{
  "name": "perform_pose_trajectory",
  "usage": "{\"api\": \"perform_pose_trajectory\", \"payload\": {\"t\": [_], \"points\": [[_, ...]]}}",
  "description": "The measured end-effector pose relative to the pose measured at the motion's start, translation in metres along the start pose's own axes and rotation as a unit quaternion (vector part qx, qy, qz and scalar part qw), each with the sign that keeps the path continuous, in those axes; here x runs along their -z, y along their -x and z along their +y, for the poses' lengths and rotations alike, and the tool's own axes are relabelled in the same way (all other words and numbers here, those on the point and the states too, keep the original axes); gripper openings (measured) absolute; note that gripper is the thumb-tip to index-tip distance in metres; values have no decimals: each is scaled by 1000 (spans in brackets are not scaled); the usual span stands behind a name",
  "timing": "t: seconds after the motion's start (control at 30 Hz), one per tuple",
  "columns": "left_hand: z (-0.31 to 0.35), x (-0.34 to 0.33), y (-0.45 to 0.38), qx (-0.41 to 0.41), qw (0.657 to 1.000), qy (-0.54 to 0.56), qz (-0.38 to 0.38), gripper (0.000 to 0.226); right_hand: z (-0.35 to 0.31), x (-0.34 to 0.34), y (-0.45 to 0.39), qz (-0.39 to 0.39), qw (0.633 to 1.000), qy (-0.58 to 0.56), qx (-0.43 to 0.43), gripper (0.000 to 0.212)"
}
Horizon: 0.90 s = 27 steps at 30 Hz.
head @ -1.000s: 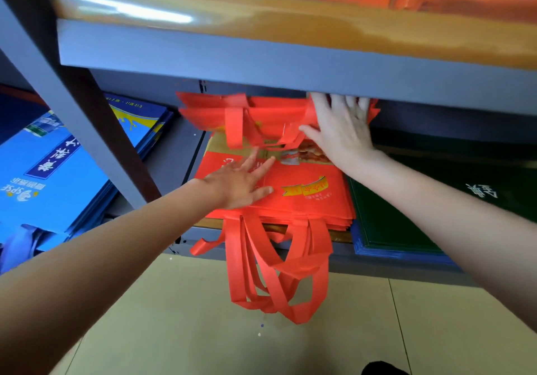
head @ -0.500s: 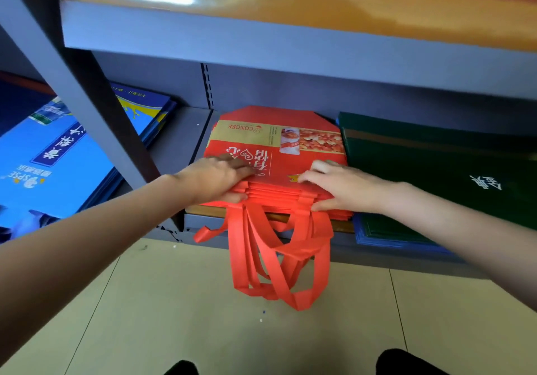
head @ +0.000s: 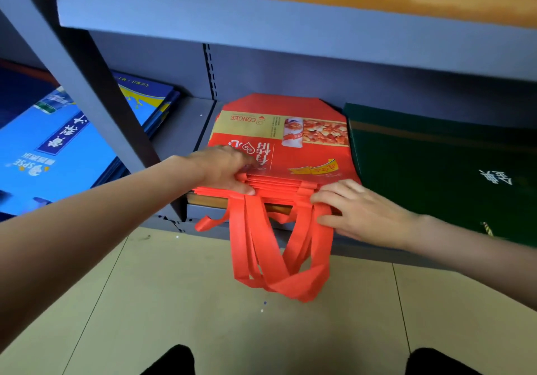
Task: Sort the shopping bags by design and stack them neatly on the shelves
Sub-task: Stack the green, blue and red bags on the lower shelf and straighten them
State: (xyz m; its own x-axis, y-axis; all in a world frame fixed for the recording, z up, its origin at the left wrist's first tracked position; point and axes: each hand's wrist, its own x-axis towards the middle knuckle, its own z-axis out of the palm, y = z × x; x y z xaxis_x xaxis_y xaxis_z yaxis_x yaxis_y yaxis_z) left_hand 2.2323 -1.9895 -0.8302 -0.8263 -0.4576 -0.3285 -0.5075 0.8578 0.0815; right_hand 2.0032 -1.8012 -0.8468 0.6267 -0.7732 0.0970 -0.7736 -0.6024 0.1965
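The red bags (head: 279, 156) lie flat in a stack on the lower shelf (head: 180, 130), long axis running front to back, mouths and handles toward the person. The stack is the landmark: blue bags (head: 58, 142) lie well to its left beyond the upright post (head: 96, 84), and green bags (head: 436, 165) sit just beside its right edge.

Both hands are at the stack's front edge. The left hand (head: 223, 171) rests on the front-left corner, fingers curled over the top bag and thumb under the layered edge, a loose pinch rather than a firm grip. The right hand (head: 357, 211) lies open and flat against the front-right corner, holding nothing.

The handles (head: 279, 258) hang off the shelf's front, directly below and between the hands. Judging by this, squaring the edges or tucking the handles comes next, and either hand is equally near.
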Motion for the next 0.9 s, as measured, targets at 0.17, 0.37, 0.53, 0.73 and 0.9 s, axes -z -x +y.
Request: {"api": "perform_pose_trajectory", "payload": {"t": [0.17, 0.37, 0.53, 0.73, 0.9], "points": [[4, 9, -9, 16, 1000, 8, -25, 71, 8, 11, -3, 31, 978, -181, -95, 30], [9, 10, -7, -14, 998, 55, -26, 56, 11, 16, -7, 93, 927, -307, -193, 33], [-2, 25, -1, -1, 996, 30, 80, 40, 11, 18, 0, 71, 983, -144, -94, 23], [-2, 34, -3, 22, 993, 70, 95, 31, 7, 23, -9, 80, 989, -97, -76, 24], [-5, 48, -6, 65, 985, 28, 158, 37, 15, 27, -11, 86, 982, -130, -104, 40]]}}
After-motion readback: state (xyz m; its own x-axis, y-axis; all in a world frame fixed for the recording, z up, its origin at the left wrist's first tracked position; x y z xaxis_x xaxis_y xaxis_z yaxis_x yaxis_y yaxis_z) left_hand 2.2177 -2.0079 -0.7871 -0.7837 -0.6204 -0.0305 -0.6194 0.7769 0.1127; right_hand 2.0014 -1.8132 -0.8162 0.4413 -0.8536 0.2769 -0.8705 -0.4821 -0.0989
